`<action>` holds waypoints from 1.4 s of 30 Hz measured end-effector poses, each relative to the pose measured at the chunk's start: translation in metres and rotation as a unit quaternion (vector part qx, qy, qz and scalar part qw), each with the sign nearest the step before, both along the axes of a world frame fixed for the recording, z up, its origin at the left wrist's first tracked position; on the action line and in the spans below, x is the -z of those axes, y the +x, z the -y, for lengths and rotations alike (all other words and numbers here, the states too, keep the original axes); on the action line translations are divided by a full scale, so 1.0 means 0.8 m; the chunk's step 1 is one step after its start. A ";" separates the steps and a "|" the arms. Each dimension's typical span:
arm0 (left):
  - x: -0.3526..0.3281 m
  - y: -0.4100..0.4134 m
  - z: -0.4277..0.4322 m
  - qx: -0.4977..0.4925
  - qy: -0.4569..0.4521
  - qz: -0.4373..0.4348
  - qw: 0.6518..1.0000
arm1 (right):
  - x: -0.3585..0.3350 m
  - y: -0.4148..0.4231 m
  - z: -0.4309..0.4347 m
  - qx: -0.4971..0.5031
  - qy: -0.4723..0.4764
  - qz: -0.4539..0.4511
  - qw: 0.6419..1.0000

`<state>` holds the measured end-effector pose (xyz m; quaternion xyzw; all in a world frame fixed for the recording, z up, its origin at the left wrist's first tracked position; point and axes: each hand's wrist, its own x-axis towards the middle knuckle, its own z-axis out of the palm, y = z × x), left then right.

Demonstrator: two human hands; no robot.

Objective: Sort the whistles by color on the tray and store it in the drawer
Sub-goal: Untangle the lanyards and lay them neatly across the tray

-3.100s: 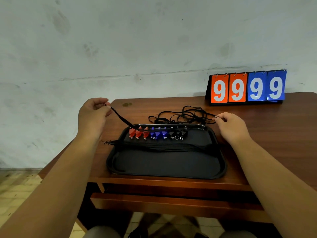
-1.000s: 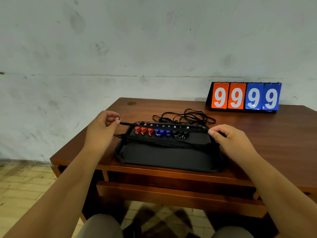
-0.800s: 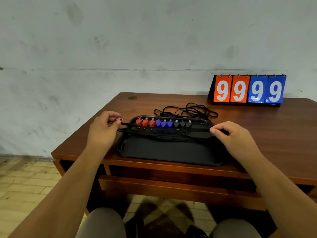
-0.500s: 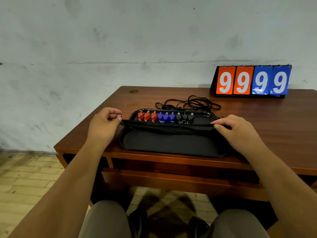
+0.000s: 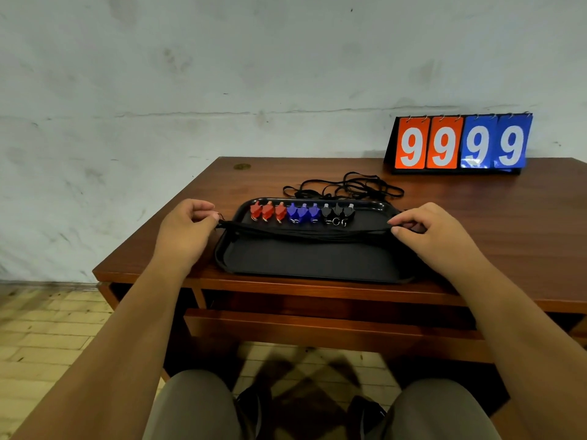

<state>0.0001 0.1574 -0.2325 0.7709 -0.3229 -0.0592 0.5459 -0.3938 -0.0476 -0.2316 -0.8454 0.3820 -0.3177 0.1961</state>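
Note:
A black tray point(image 5: 311, 265) lies on the wooden table. Along its far edge stand three red whistles point(image 5: 267, 211), three blue whistles point(image 5: 302, 213) and three black whistles point(image 5: 338, 213) in one row, grouped by colour. A bundle of black lanyard cords point(image 5: 305, 234) stretches across the tray from side to side. My left hand point(image 5: 184, 231) pinches the bundle's left end at the tray's left rim. My right hand point(image 5: 438, 238) pinches the right end at the right rim. More loose black cord point(image 5: 346, 187) lies tangled behind the tray.
A flip scoreboard point(image 5: 460, 142) reading 9999 stands at the table's back right, against the wall. An open drawer point(image 5: 317, 328) juts out under the table's front edge, above my knees. The table's left edge point(image 5: 152, 223) drops to a tiled floor.
My hands brought a single cord down from the tray's far rim onto the bundle across the tray. The camera pulled back, so my knees and the drawer show more.

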 end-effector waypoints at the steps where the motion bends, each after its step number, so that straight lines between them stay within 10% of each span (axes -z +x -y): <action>1: 0.000 0.000 0.000 -0.003 0.000 0.000 1.000 | -0.001 0.000 -0.002 0.003 0.000 0.009 1.000; 24: -0.042 -0.072 0.018 0.065 0.000 0.106 0.992 | -0.018 0.002 0.004 0.068 0.083 0.133 0.985; 42: -0.077 -0.143 0.236 0.278 0.189 0.265 0.904 | -0.024 0.054 0.117 0.056 0.148 0.182 0.970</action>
